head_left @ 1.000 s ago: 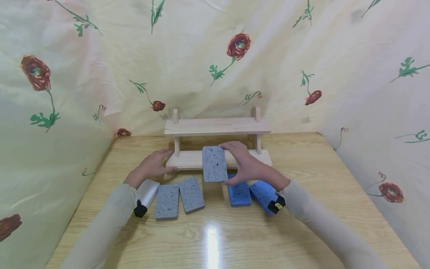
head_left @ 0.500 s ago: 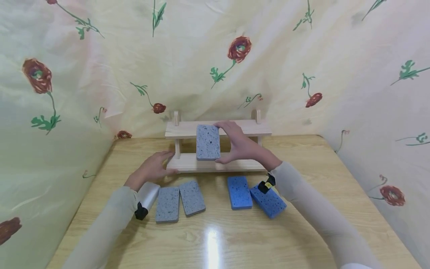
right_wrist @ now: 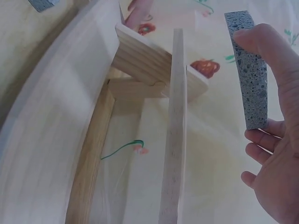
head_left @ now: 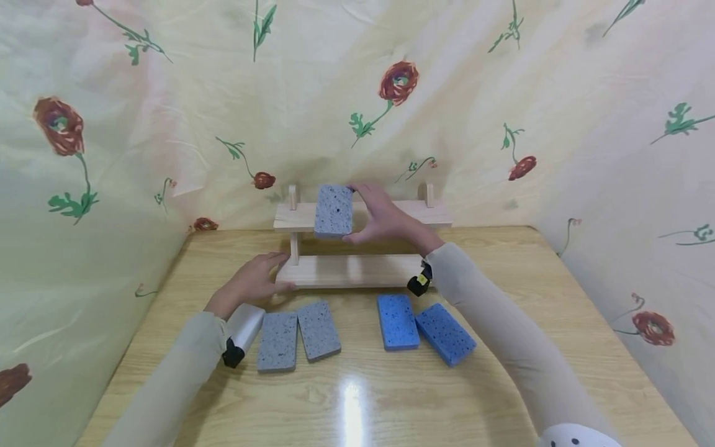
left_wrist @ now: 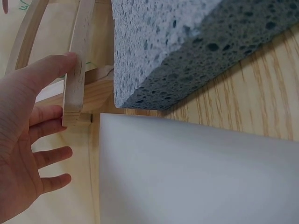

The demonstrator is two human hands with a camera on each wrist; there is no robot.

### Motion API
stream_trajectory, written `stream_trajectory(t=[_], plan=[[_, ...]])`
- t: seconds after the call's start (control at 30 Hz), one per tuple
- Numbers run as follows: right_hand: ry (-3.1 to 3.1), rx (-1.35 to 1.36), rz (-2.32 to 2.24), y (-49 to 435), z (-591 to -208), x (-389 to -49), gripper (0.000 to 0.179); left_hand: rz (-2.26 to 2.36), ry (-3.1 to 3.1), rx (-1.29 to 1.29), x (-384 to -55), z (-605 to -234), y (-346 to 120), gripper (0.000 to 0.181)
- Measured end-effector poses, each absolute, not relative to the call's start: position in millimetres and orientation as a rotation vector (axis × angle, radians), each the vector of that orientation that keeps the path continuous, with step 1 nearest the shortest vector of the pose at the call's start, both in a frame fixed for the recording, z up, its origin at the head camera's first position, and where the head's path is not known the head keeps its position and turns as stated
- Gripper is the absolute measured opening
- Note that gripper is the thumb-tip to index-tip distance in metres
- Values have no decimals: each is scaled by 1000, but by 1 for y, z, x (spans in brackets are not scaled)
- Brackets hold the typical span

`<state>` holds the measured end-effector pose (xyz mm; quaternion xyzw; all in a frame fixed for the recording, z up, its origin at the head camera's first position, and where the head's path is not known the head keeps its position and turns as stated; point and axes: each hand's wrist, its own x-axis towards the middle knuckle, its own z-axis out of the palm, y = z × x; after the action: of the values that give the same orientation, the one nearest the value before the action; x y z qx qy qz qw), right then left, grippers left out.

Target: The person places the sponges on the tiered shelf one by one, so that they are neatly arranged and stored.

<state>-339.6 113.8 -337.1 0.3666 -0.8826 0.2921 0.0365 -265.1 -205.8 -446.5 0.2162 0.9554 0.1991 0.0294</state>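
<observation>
My right hand [head_left: 377,214] pinches a grey porous sponge [head_left: 333,211] by its edges, thumb and fingers at opposite ends. The sponge is raised in front of the upper board of a two-tier wooden shelf [head_left: 402,214], overlapping it in the head view. In the right wrist view the sponge [right_wrist: 252,74] appears edge-on, apart from the upper board [right_wrist: 175,130]. My left hand [head_left: 254,278] holds the left end of the lower board [head_left: 357,271]. The left wrist view shows the thumb and fingers of this hand [left_wrist: 23,135] on opposite faces of the board [left_wrist: 74,88].
Two grey sponges [head_left: 277,341] [head_left: 319,330] lie on the table before the shelf's left half. Two blue sponges [head_left: 398,321] [head_left: 445,334] lie to the right. A smooth white block [head_left: 246,324] sits beneath my left wrist. Flowered cloth [head_left: 335,112] hangs behind.
My right hand has lifted the grey sponge from in front of the lower board to upper-board height, moving slightly left. The left hand stays at the shelf's end.
</observation>
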Motion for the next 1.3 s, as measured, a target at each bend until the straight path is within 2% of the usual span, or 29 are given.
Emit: stream_trajectory(t=[0.43,1.3], plan=[[-2732,1102,869,98,-350,-371,109,628,2940,684,-267,-452,-207,82],[-2831,1092,797,77,-357,-387,104,619,2936,705,-266,-449,-209,81]])
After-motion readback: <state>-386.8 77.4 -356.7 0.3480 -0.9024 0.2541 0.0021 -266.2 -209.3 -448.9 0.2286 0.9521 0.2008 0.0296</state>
